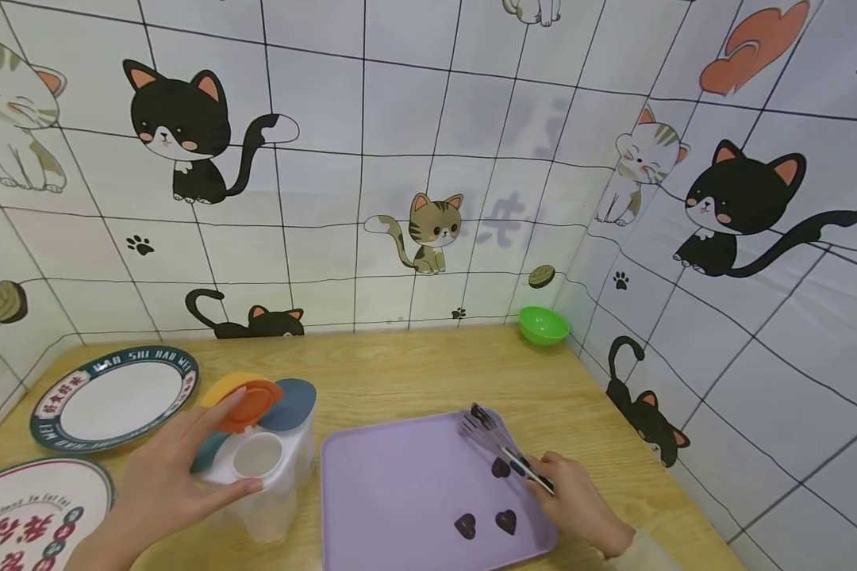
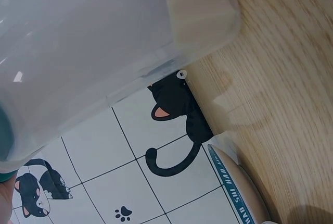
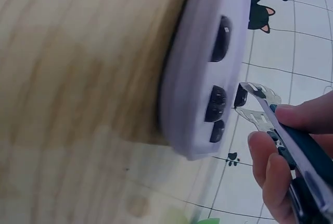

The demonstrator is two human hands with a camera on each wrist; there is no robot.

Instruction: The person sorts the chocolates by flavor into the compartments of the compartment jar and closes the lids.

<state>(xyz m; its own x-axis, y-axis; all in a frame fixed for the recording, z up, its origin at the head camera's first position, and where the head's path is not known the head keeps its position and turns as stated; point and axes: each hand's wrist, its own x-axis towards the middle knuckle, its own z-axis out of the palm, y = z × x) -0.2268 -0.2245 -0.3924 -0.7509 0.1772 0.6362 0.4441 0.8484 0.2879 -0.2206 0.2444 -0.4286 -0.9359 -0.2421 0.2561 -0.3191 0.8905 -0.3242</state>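
The left hand [image 1: 164, 484] holds a clear plastic jar [image 1: 267, 476] that stands just left of the purple tray [image 1: 400, 492]. Its fingers wrap the jar's side, and the thumb touches the orange lid flap [image 1: 251, 403], which is swung up, so the round hole is open.

The right hand [image 1: 578, 503] is at the tray's right edge. Its fingers are curled tight round the handle of the metal tongs [image 1: 496, 444]. In the right wrist view the tong tips [image 3: 255, 104] stand a little apart, with a dark piece between them, but I cannot tell if they really grip it.

Small dark heart-shaped chocolates [image 1: 486, 523] lie on the tray, near its front right corner. One [image 1: 501, 468] sits right by the tongs.

What could go wrong: a chocolate is small and smooth, so it could slip out of the tongs and drop on the table [image 1: 414, 373]. The jar's hole is small too, so a piece could hit the rim and bounce off. If the left hand pushes too hard on the flap, the jar could tip toward the tray.
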